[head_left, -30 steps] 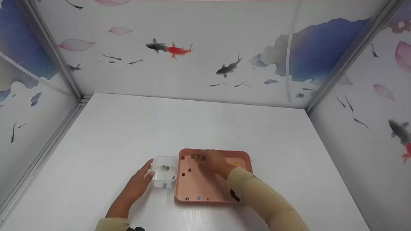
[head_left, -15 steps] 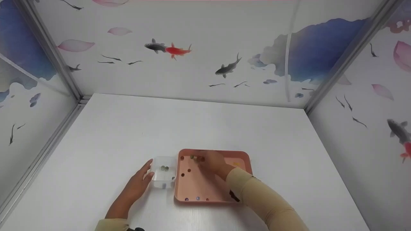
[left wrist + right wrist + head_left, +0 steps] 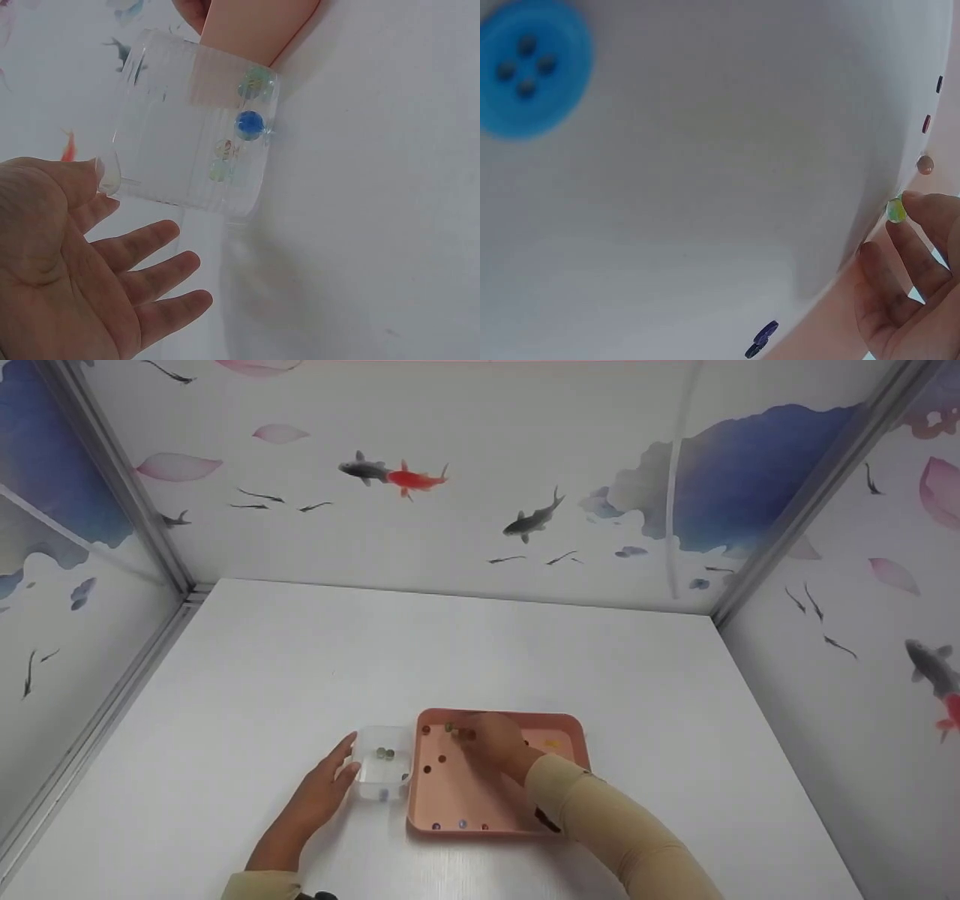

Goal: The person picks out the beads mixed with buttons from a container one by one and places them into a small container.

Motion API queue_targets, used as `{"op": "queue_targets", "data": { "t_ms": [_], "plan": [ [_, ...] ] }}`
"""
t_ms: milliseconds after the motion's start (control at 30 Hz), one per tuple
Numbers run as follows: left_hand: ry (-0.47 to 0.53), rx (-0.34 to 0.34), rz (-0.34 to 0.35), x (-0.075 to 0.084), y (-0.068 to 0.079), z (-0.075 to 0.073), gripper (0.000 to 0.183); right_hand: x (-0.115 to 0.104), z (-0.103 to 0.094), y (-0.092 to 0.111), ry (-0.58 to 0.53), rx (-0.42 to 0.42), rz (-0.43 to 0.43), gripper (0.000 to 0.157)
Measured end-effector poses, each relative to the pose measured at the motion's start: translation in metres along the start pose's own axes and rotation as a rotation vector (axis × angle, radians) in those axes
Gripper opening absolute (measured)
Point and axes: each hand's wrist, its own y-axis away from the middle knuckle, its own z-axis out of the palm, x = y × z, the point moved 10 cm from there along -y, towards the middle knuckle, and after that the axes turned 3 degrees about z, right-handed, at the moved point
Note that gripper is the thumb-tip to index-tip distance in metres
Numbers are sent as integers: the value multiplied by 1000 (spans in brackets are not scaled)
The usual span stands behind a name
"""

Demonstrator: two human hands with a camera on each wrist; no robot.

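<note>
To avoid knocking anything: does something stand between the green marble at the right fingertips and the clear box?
Yes: the rim of the pink tray and the facing wall of the clear box. A reddish marble also lies beside the green marble, on the box's side.

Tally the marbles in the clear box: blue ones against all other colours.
Blue marble: 1
Other marbles: 3
Total in the box: 4

White table point(image 3: 480, 652) — fish-print walls point(image 3: 450, 405) — grey posts point(image 3: 124, 480)
</note>
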Motion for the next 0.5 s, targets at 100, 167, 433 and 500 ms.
{"op": "queue_targets", "data": {
  "t_ms": [100, 167, 433, 500],
  "plan": [
    [2, -7, -10, -1, -1, 1, 63, -1, 0, 0, 14, 11, -11, 21],
    [-3, -9, -15, -1, -1, 1, 61, 0, 0, -1, 0, 16, 5, 17],
    [-9, -8, -17, -1, -3, 1, 56, 11, 3, -2, -133, 21, 133, 19],
    [-8, -7, -12, 0, -3, 1, 56, 9, 3, -2, -111, 20, 125, 19]
  ]
}}
